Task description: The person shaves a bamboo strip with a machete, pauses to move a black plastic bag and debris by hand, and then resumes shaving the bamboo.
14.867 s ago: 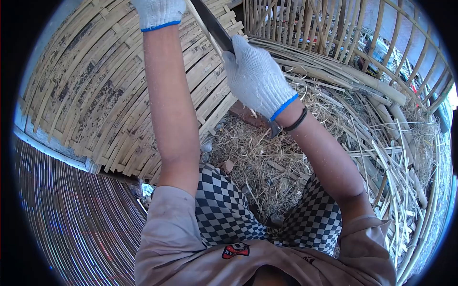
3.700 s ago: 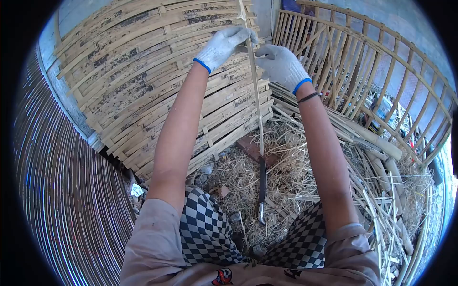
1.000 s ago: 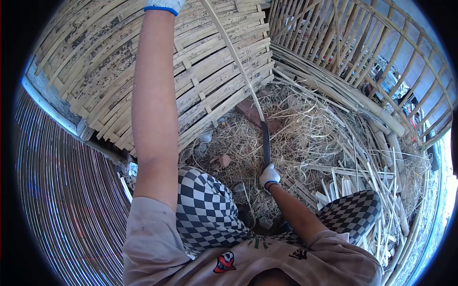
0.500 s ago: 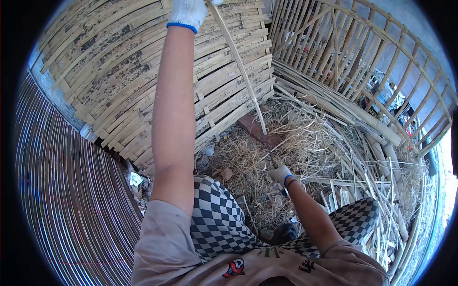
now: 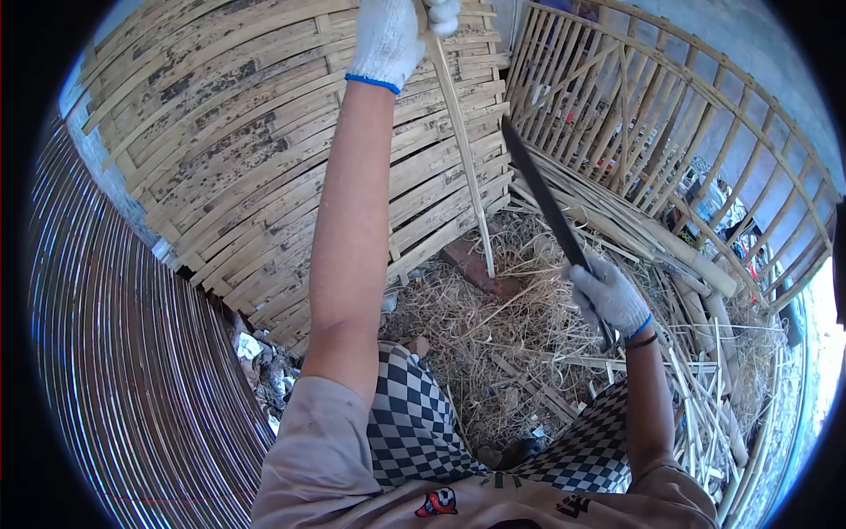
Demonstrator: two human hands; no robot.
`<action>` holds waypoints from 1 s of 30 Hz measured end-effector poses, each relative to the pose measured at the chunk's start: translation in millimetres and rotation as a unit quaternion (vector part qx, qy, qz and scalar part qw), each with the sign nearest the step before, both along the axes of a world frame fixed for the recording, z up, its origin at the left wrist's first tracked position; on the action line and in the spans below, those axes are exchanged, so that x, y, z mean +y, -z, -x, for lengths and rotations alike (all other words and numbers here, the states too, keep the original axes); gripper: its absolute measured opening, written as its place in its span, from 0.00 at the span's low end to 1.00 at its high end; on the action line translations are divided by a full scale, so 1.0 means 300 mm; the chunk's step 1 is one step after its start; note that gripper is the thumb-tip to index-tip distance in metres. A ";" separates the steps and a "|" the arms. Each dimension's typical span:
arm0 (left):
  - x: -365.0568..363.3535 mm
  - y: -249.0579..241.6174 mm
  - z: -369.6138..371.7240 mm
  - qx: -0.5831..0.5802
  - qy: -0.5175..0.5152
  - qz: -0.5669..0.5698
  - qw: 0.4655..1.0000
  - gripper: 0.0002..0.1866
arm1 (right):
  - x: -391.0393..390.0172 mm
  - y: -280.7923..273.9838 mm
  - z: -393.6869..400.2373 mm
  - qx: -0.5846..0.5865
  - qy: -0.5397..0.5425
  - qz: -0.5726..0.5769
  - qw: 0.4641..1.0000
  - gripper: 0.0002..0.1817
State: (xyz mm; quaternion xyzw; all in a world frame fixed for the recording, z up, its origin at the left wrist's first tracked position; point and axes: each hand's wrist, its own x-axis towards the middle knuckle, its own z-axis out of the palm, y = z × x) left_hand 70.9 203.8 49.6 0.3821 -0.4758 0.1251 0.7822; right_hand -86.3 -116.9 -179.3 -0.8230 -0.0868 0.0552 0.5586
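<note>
At the top of the view my left hand point(image 5: 392, 40), in a white glove with a blue cuff, is closed round the upper end of a long bamboo strip point(image 5: 461, 141). The strip hangs down with its lower end over a reddish-brown block point(image 5: 467, 264) among shavings. My right hand point(image 5: 610, 295), also gloved, grips the handle of a long dark knife point(image 5: 545, 198). The blade points up and to the left, to the right of the strip and apart from it.
A woven bamboo panel point(image 5: 220, 159) leans at the left, above a ribbed dark surface point(image 5: 132, 353). Bamboo shavings point(image 5: 493, 353) cover the ground between my knees. Split bamboo pieces point(image 5: 696, 264) lie at the right, below a slatted bamboo frame point(image 5: 705, 97).
My right hand has risen and moved right, lifting the knife from near the strip's lower end. My left hand has shifted slightly right with the strip, whose lower end is a little lower.
</note>
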 end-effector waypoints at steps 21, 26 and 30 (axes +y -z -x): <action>-0.195 -0.014 0.110 -0.048 0.047 -0.056 0.996 0.18 | 0.320 -0.523 -0.043 -0.289 0.046 0.048 0.955 0.12; -0.242 -0.016 0.086 -0.071 0.067 -0.033 0.995 0.13 | 0.290 -0.501 -0.047 -0.295 0.067 0.096 0.948 0.10; -0.238 -0.049 0.086 -0.121 -0.221 -0.080 0.964 0.11 | 0.293 -0.511 -0.017 -0.210 0.064 0.043 0.975 0.11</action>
